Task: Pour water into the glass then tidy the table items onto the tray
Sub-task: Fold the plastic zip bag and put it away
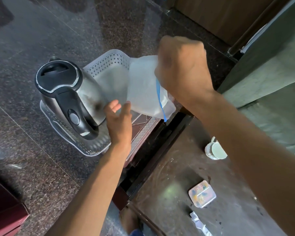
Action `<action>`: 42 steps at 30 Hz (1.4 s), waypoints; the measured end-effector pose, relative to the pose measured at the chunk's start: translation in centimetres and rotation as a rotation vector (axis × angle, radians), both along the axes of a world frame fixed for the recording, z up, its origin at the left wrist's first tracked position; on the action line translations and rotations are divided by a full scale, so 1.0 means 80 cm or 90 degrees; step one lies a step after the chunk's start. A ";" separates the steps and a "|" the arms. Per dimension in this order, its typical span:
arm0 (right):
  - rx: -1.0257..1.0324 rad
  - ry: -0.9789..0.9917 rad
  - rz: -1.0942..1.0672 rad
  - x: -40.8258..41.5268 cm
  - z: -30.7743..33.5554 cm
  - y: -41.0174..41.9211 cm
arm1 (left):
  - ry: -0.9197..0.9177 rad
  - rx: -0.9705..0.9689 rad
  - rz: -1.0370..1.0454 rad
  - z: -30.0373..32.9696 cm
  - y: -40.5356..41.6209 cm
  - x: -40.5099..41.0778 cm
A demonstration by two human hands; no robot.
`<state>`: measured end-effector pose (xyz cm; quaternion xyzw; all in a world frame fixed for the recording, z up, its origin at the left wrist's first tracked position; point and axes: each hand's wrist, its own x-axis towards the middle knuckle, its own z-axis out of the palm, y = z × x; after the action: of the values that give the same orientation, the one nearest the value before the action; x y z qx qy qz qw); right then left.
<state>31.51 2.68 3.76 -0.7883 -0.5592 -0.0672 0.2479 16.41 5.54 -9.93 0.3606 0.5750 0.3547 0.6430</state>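
My right hand (182, 65) is clenched around the top of a translucent white plastic container (143, 86) with a blue strip down its side. It holds the container tilted over the white perforated tray (109, 57). A steel electric kettle (66, 92) with a black lid and handle stands in the left part of that tray. Just under the container's lower edge is my left hand (119, 120), fingers spread and holding nothing; whether it touches the container I cannot tell. A white cup (215, 149) sits on the dark table (177, 176).
The tray rests on a small reddish stand over a granite floor (32, 40). On the dark table lie a small clear lidded box (202, 193) and a torn sachet (199, 223). Green fabric (271, 65) fills the right side. A dark red block (3, 210) sits at the lower left.
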 end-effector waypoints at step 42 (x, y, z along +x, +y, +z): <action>0.318 0.576 -0.464 0.094 0.034 -0.752 | -0.393 -0.348 -0.548 0.014 -0.479 0.195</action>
<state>39.02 -57.47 6.49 -0.7967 -0.0622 0.0644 0.5977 32.00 -32.82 -8.84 0.2628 0.2343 -0.0101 0.9359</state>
